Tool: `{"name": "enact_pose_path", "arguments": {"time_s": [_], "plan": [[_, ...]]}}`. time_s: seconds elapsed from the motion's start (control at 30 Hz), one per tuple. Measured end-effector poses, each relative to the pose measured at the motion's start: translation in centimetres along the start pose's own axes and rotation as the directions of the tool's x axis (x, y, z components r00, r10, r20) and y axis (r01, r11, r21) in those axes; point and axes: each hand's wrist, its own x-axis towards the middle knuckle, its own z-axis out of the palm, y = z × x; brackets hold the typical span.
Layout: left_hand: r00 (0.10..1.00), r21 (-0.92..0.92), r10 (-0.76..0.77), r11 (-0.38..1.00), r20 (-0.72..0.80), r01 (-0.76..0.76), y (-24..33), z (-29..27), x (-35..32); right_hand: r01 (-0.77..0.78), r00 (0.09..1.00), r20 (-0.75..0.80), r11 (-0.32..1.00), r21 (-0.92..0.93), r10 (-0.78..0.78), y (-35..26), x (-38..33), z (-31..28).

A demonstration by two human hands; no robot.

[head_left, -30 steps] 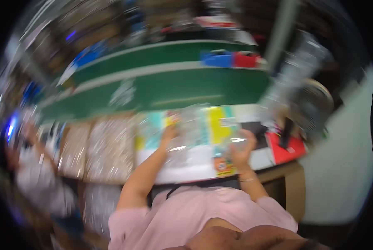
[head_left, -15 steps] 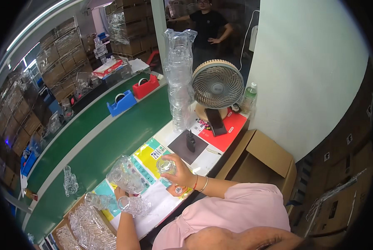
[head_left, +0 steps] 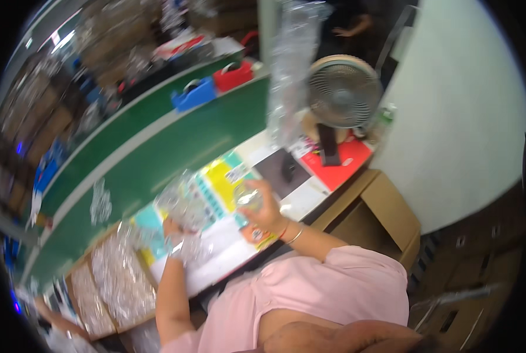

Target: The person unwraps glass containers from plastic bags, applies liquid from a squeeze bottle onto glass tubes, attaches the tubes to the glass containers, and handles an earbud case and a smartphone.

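My right hand (head_left: 265,207) is closed round a clear, round-mouthed cup-like piece (head_left: 246,196), held over the white and yellow sheets on the bench. My left hand (head_left: 171,227) is further left, among clear vessels; its fingers are mostly hidden and blurred, so I cannot tell whether it grips one. Just beyond it lies a large clear vessel (head_left: 183,203). A second clear vessel (head_left: 193,248) is in front of the left wrist, at the edge of a white sheet.
An open carton (head_left: 122,276) of clear parts is at lower left, with another person's arm (head_left: 57,317) beyond it. Another clear piece (head_left: 101,203) lies on the green surface. A fan (head_left: 344,91), phone (head_left: 329,144) and tall wrapped stack (head_left: 289,76) stand far right, near an open cardboard box (head_left: 386,206).
The whole view has shifted and blurred, bringing more of the lower-left carton and another person's arm into sight. My right hand still holds the clear cup; my hands keep roughly the same places.
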Motion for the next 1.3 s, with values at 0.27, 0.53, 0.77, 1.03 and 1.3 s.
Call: {"name": "enact_pose_path", "arguments": {"time_s": [0.27,0.53,0.77,1.03,1.3], "plan": [[0.996,-0.079,0.074,0.994,-0.057,-0.078,0.9,-1.1,-0.6,0.041,0.999,0.008,0.999,0.023,-0.041,0.0,0.3,-0.1],[0.994,-0.165,0.103,0.980,-0.037,-0.108,1.8,-2.5,0.2,0.007,1.000,-0.027,1.000,0.018,-0.006,0.2,-0.9,0.4],[0.991,-0.345,0.043,0.935,-0.125,-0.084,0.0,-0.5,-0.4,0.225,0.974,0.017,0.971,0.075,-0.227,-2.0,0.7,-0.9],[0.986,-0.462,-0.018,0.885,-0.164,-0.060,1.1,-0.2,0.3,0.308,0.951,0.010,0.946,0.100,-0.310,-4.5,2.9,-2.7],[0.995,-0.441,-0.023,0.897,-0.098,-0.022,-0.6,0.8,-0.5,0.014,0.996,0.084,0.999,-0.048,-0.010,-1.3,0.1,-0.7]]}}
